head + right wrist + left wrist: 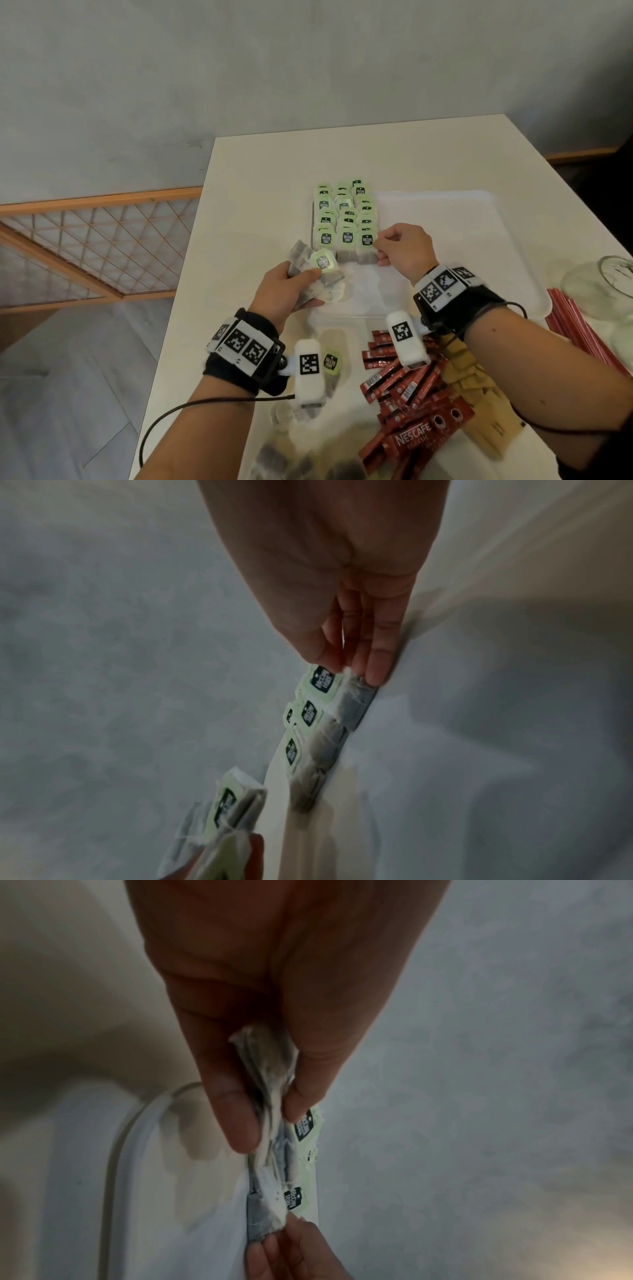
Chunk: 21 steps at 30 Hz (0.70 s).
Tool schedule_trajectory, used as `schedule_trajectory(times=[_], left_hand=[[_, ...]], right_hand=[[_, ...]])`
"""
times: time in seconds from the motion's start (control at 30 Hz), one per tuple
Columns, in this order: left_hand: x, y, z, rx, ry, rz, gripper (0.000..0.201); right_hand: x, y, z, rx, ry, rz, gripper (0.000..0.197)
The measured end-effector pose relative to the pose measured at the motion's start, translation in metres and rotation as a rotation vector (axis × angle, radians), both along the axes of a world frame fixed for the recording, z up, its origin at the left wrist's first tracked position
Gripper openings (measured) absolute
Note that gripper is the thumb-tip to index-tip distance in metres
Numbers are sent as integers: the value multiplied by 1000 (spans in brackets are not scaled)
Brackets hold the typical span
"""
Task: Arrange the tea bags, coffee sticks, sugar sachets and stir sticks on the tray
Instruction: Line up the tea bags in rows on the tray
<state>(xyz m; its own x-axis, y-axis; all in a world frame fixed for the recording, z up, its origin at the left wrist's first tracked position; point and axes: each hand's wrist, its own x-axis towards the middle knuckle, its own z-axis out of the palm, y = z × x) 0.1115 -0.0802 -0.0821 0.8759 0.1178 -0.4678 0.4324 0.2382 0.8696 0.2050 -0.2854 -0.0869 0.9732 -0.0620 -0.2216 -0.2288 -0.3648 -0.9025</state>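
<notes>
White tray (507, 240) sits on the white counter (274, 157). Tea bags with green tags stand in three rows (346, 219) at the tray's left edge, near ends toward the person. Right hand (402, 251) is at the front of the rightmost row, fingers curled; in the right wrist view its thumb and fingertips (377, 669) pinch the front tea bag (352, 693) of that row by its top. Left hand (284, 291) grips a loose bunch of tea bags (317, 277) just left of the tray's near-left corner, thumb on top, one green tag facing up; the left wrist view shows the bunch (270, 1069) squeezed between thumb and fingers.

One more tea bag (330, 363) lies flat on the counter near the left wrist, and others, blurred (294, 466), lie at the bottom edge of the head view. Red coffee sticks (407, 387) are heaped on the counter near the person, below the tray. Brown sachets (469, 373) lie just right of them, partly under the right forearm. Red stir sticks (575, 329) lie beside the tray's right end, next to a glass jar (603, 284) on its side.
</notes>
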Motion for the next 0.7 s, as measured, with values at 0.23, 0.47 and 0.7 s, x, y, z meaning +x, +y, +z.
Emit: schedule_trajectory(times=[0.23,0.47,0.7], left_hand=[[3,-7,3,41,-6,-40,27],[2,-19,10,91,-28,-95,26],[-4,-1,11,105,-48,27,24]], right_hand=[[-12,-2,8,-136,-243,75,15],[-32,14,31,-82,-165,447,11],[-38,5,25,-89,-71,425,7]])
